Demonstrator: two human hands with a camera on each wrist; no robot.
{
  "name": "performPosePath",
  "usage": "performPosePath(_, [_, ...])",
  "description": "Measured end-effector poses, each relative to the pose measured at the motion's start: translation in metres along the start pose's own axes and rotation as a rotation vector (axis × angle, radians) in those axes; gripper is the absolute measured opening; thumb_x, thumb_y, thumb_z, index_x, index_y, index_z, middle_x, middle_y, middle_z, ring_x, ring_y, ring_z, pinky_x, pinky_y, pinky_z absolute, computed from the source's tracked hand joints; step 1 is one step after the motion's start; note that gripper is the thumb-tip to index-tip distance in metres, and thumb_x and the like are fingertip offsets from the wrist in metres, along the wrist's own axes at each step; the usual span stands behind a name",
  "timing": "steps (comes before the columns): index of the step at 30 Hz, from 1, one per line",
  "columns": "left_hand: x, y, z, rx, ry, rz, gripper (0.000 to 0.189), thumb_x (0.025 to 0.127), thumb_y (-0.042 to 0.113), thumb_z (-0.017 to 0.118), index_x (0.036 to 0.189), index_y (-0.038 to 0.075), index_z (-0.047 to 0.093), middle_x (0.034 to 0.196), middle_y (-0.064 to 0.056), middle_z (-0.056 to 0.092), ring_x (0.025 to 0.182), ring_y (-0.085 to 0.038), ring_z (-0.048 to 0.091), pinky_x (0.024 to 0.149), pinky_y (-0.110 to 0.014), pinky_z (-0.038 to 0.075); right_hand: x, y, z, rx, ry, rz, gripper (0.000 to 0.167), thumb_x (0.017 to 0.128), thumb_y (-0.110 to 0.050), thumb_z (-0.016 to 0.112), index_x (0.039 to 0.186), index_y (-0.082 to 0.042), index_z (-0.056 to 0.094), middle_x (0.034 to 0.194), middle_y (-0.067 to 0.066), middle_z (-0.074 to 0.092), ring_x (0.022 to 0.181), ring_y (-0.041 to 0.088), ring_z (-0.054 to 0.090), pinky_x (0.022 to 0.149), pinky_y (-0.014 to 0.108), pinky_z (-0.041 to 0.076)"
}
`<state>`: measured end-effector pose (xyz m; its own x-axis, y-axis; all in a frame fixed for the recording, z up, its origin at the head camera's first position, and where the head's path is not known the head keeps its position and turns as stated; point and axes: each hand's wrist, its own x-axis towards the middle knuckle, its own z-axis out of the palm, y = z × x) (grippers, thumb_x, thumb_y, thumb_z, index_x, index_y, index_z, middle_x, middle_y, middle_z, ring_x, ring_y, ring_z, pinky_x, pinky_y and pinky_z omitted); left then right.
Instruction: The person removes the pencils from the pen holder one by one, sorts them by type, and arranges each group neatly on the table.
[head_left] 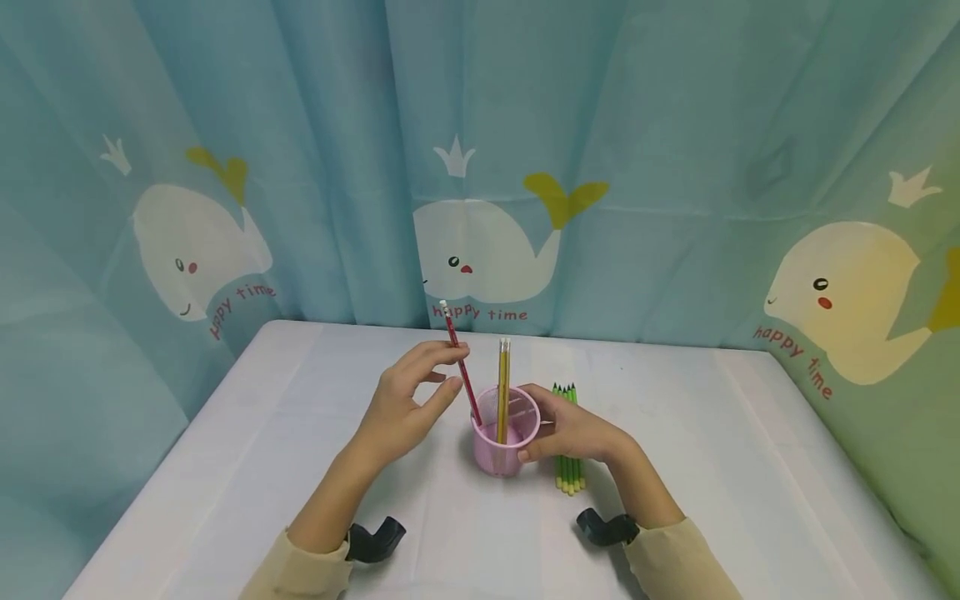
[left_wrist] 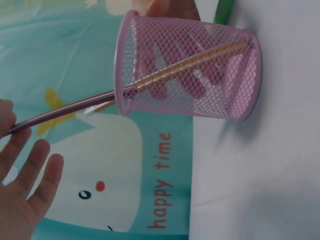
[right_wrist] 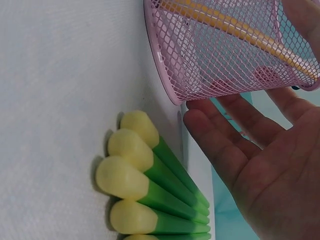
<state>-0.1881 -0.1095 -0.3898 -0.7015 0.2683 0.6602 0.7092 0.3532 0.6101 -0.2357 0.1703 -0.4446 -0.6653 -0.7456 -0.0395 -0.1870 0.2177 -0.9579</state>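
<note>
My left hand (head_left: 401,408) pinches the upper part of a red pencil (head_left: 472,398) between thumb and fingers. White eraser end up, the pencil slants, its lower part inside the rim of a pink mesh pen cup (head_left: 491,458). Gold-yellow pencils (head_left: 503,392) stand in the same cup; through the mesh in the left wrist view they lean across to its base. My right hand (head_left: 581,429) grips the cup from the right, thumb in front and fingers behind the mesh (left_wrist: 210,107). The cup stands upright on the table.
Just right of the cup, partly under my right hand, several green pencils (head_left: 572,475) lie side by side, yellow ends towards me. The white table (head_left: 247,467) meets a blue-green whale-print curtain (head_left: 322,167) at its back edge.
</note>
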Motion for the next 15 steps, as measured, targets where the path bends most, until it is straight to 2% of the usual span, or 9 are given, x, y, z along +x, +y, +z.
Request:
performPosePath(5, [0.0011,0.0033,0.0033,-0.013,0.038,0.014,0.037,0.094,0.004,0.067,0.13,0.014,0.065,0.126,0.003,0.065,0.114,-0.016,0.063,0.088,-0.032,0.06,-0.0043,0.0029,-0.0025,0.04,-0.017,-0.027,0.075,0.081,-0.009,0.081,0.145,-0.013,0.041,0.139,0.018,0.051,0.126,0.037,0.053,0.103,0.046,0.052])
performPosePath(10, [0.0012,0.0038,0.0017,0.011,0.047,0.016,0.037,0.093,0.003,0.067,0.128,0.013,0.065,0.124,0.001,0.066,0.11,-0.016,0.064,0.086,-0.032,0.06,-0.0038,0.0043,-0.0033,0.06,-0.022,-0.057,0.074,0.081,-0.009,0.081,0.144,-0.011,0.042,0.138,0.02,0.051,0.126,0.037,0.053,0.104,0.047,0.051])
performPosePath(15, [-0.0019,0.0002,-0.0045,0.039,0.067,0.007,0.036,0.092,0.0,0.068,0.126,0.009,0.066,0.123,-0.001,0.066,0.11,-0.014,0.063,0.086,-0.024,0.058,0.0015,0.002,-0.0002,0.071,-0.028,-0.089,0.076,0.08,-0.01,0.082,0.144,-0.011,0.042,0.139,0.023,0.05,0.127,0.036,0.052,0.105,0.047,0.05])
